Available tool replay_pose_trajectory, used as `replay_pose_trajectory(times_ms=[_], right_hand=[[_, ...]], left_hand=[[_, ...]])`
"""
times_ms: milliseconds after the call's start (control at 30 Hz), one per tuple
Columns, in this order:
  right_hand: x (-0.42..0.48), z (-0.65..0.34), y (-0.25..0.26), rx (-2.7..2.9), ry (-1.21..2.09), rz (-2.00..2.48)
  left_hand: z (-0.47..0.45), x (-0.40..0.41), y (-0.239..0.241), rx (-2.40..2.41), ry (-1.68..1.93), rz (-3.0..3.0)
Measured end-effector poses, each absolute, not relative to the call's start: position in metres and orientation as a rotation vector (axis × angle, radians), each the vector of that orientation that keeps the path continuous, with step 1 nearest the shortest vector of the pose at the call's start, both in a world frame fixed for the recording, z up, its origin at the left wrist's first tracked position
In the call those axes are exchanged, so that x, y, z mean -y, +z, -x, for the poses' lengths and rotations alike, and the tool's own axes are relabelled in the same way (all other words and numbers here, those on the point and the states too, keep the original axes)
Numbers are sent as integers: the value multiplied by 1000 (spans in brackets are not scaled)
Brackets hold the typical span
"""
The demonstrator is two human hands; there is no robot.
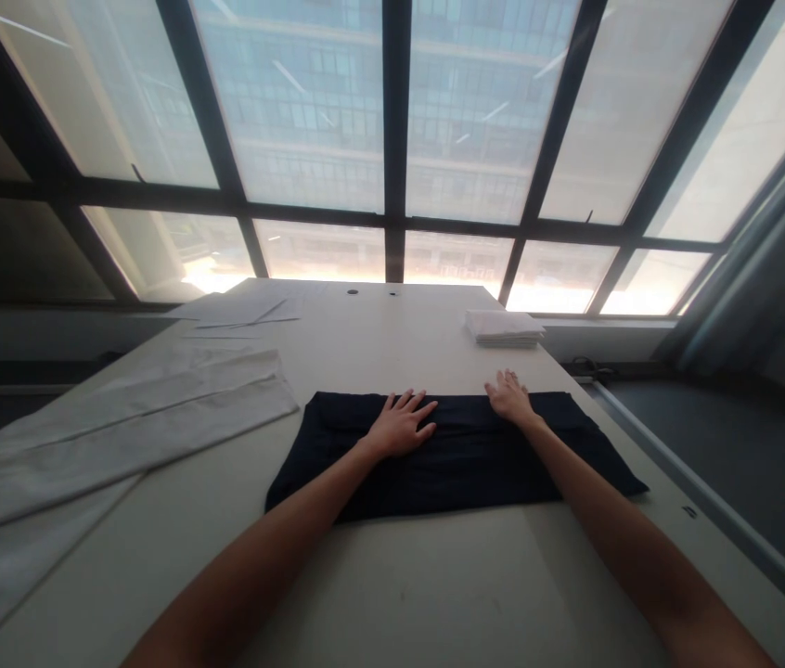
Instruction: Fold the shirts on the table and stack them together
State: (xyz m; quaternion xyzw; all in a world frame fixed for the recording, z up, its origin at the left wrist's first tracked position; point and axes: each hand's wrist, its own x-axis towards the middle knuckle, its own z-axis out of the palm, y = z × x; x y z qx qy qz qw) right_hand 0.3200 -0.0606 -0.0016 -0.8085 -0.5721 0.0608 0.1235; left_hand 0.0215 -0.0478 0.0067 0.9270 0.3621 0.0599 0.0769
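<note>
A dark navy piece of folded cloth [462,473] lies flat on the white table [434,594], wider than it is deep. Its exact kind of garment cannot be made out. My left hand [401,424] rests palm down on the cloth, left of its middle, fingers spread toward the far edge. At the far edge, right of the middle, is my right hand [509,397]. Its fingers reach past the cloth, slightly bent and apart, with nothing seen between them.
Pale grey trousers or similar long cloth [156,408] spread over the table's left side. Behind them lie loose white sheets [246,314]. A stack of white folded material [504,327] sits at the far right. Large windows [315,102] rise behind the table; a grey curtain [768,269] hangs right.
</note>
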Motion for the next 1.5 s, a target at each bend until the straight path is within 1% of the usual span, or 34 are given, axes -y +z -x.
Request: replay_pose_trajectory(times_ms=[100,200,333,500,600,733,833,1000,1200,1300,1433,1500], right_hand=[[48,-284,-2,1863,224,2223],[49,-275,-9,2005,203,2187],[62,-317,-20,2012,139,2272],[79,-399,-29,1807,70,2488],[85,-427,-35,1694,34,2555],[87,-434,-40,1656,15,2546],[87,-430,-40,1657,14,2528],[87,-426,-37,1638,33,2521],[87,-427,-36,1621,-9,2519],[88,-427,-36,1615,-65,2497],[89,-428,-37,1609,-104,2484],[89,-430,-39,1610,-122,2473]], left_hand=[[-21,50,8,-1096,179,-2778],[-20,52,9,-1099,185,-2782],[-21,53,10,-1095,169,-2770],[-25,52,9,-1127,129,-2707],[-18,48,11,-1143,90,-2660],[19,38,16,-1148,-5,-2635],[66,29,18,-1286,-39,-2633],[134,20,14,-1590,32,-2584],[152,26,3,-1663,163,-2572],[150,32,4,-1688,333,-2587],[152,41,16,-1728,664,-2553],[155,44,23,-1783,748,-2471]])
